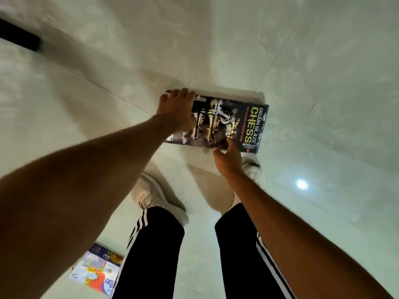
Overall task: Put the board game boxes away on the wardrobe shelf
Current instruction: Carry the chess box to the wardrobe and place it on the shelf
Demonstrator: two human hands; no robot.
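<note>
A dark chess box [241,124] with gold pieces and yellow "CHESS" lettering lies flat on the pale tiled floor in front of my feet. My left hand [176,112] lies over its left end, fingers curled over the far corner. My right hand [226,157] touches its near long edge, fingertips on the lid. A second, colourful board game box [97,269] lies on the floor at the lower left, behind my left leg and partly hidden by it. The wardrobe shelf is out of view.
My two feet in light sneakers [155,197] stand just behind the chess box, legs in black striped trousers. A dark blurred object [19,36] sits at the upper left edge. Glossy floor tiles [323,83] spread all around.
</note>
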